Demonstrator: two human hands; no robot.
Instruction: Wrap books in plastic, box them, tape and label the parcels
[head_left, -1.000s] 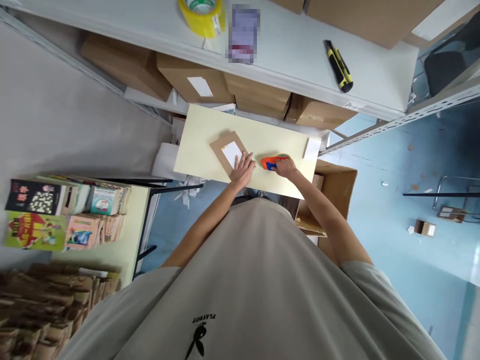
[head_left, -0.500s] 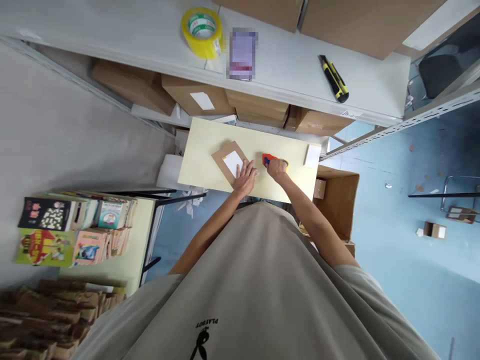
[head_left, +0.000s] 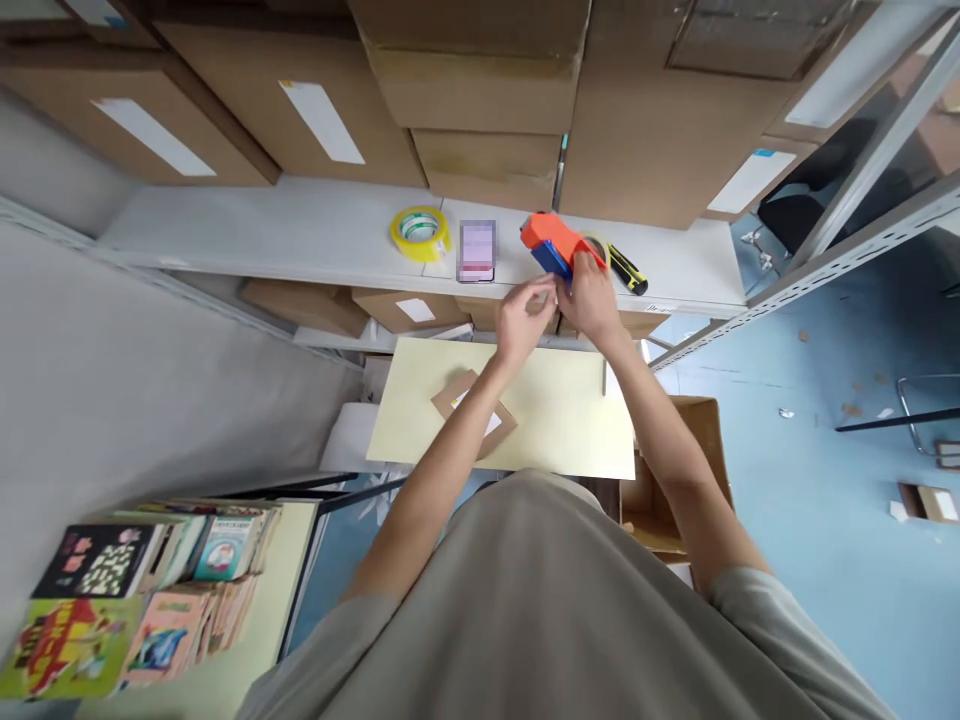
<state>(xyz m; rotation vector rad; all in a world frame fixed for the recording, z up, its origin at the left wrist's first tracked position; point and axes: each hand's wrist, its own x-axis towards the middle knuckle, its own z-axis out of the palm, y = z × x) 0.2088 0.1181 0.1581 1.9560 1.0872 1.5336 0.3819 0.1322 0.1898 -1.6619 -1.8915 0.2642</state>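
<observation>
My right hand (head_left: 592,295) holds an orange and blue tape dispenser (head_left: 553,245) raised in front of the grey shelf (head_left: 300,240). My left hand (head_left: 525,315) is up beside it, its fingertips at the dispenser's front end. Below my forearms, a flat brown cardboard mailer (head_left: 471,412) with a white label lies on the pale yellow table (head_left: 562,420), partly hidden by my left arm.
On the shelf lie a yellow tape roll (head_left: 420,232), a blurred small item (head_left: 478,250) and a yellow-black utility knife (head_left: 628,270). Cardboard boxes (head_left: 480,90) stack above. An open carton (head_left: 675,480) stands right of the table; books (head_left: 135,590) pile at lower left.
Both hands rose from the table. The right hand lifted the tape dispenser off it, the left hand left the mailer and went to the dispenser. The view tilted upward.
</observation>
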